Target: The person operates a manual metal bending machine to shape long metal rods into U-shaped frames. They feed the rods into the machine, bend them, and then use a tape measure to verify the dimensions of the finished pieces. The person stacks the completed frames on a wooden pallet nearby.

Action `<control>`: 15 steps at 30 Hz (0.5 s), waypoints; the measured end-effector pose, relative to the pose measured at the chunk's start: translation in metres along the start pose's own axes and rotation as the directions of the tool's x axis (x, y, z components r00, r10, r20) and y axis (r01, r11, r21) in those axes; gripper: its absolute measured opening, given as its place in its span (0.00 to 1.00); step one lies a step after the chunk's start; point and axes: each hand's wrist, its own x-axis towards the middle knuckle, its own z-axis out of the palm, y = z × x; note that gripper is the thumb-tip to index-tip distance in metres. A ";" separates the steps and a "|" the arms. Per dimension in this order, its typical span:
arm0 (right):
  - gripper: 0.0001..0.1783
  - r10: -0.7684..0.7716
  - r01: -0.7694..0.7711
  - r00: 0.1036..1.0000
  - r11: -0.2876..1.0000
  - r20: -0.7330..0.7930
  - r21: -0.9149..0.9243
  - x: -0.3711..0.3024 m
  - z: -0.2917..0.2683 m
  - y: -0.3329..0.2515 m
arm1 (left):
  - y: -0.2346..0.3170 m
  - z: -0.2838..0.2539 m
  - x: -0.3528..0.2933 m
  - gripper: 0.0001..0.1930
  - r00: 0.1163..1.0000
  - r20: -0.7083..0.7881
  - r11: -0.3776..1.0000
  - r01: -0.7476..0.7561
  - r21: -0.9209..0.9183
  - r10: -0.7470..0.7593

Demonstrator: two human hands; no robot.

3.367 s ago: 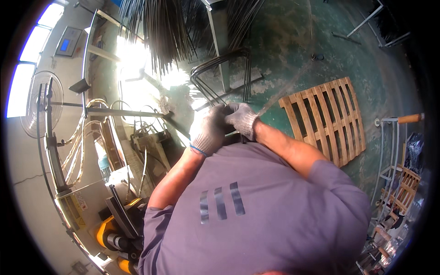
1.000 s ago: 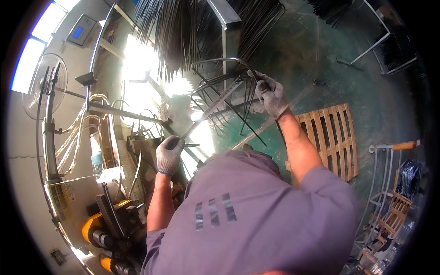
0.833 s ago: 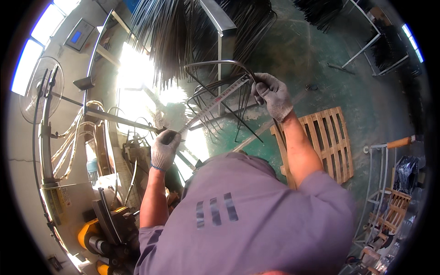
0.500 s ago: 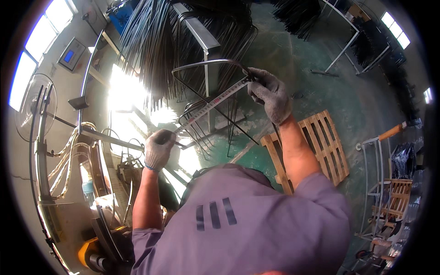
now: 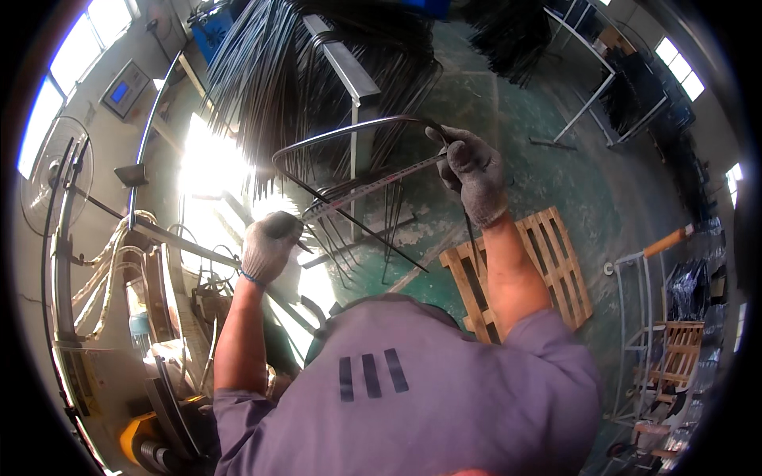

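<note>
My gloved left hand (image 5: 268, 246) is closed at the near end of a tape measure (image 5: 373, 186); whether its case sits in the palm is hidden. The blade slants up to my gloved right hand (image 5: 476, 174). There the fingers grip a bent dark metal rod (image 5: 317, 137), with the far end of the tape at the same spot. From that grip the rod arches left, turns in a rounded bend, and one leg runs back down to the right beneath the tape. Its other leg drops past my right wrist.
A large bundle of thin dark rods (image 5: 262, 87) hangs over a metal stand (image 5: 343, 59) ahead. Several bent rods (image 5: 389, 226) hang lower on it. A wooden pallet (image 5: 556, 262) lies to the right on the green floor. At left are a machine frame with cables (image 5: 111, 278) and a fan (image 5: 55, 178).
The bent rod has swung, its rounded bend now farther left. The tape blade has turned more edge-on and slopes less. Both hands keep their grip, the right one slightly lower in view.
</note>
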 end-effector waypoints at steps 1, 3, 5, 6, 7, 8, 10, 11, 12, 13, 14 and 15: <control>0.31 -0.015 0.014 1.000 1.000 -0.015 -0.020 0.004 0.005 0.005 | -0.003 -0.003 -0.003 0.11 1.000 -0.029 1.000 -0.001 0.004 0.001; 0.30 -0.016 0.015 0.999 0.999 -0.051 -0.029 0.005 0.007 0.008 | 0.006 -0.008 -0.003 0.10 0.998 -0.040 0.997 -0.048 0.053 0.050; 0.27 -0.015 0.012 0.997 0.999 -0.075 -0.040 0.004 0.001 -0.007 | 0.016 -0.015 0.007 0.10 0.993 -0.033 0.987 -0.110 0.120 0.115; 0.26 -0.021 0.018 0.997 0.999 -0.077 -0.042 0.005 -0.001 -0.010 | 0.016 -0.019 0.010 0.10 0.987 -0.033 0.977 -0.153 0.149 0.160; 0.26 -0.042 0.038 0.995 0.998 -0.086 -0.055 0.006 -0.007 -0.013 | 0.022 -0.022 0.013 0.09 0.991 -0.042 0.980 -0.121 0.156 0.129; 0.27 -0.056 0.051 0.995 0.997 -0.078 -0.058 0.008 -0.016 -0.019 | 0.031 -0.030 0.015 0.08 0.991 -0.044 0.975 -0.119 0.187 0.130; 0.28 -0.068 0.066 0.997 0.996 -0.048 -0.052 0.014 -0.039 -0.031 | 0.027 -0.041 0.020 0.08 0.969 -0.082 0.949 -0.208 0.238 0.233; 0.28 -0.064 0.062 0.996 0.998 -0.054 -0.033 0.017 -0.049 -0.036 | 0.025 -0.046 0.022 0.06 0.965 -0.084 0.951 -0.225 0.214 0.247; 0.29 -0.060 0.060 0.996 0.998 -0.060 -0.013 0.021 -0.059 -0.042 | 0.023 -0.051 0.024 0.05 0.961 -0.086 0.951 -0.243 0.191 0.262; 0.30 -0.052 0.054 0.994 0.998 -0.092 0.021 0.024 -0.065 -0.047 | 0.021 -0.056 0.025 0.04 0.957 -0.087 0.951 -0.260 0.170 0.277; 0.30 -0.043 0.049 0.994 0.997 -0.103 0.054 0.028 -0.073 -0.052 | 0.024 -0.059 0.025 0.04 0.954 -0.084 0.943 -0.269 0.197 0.289; 0.31 -0.033 0.043 0.993 0.995 -0.113 0.089 0.032 -0.081 -0.057 | 0.029 -0.063 0.024 0.05 0.950 -0.079 0.934 -0.278 0.225 0.302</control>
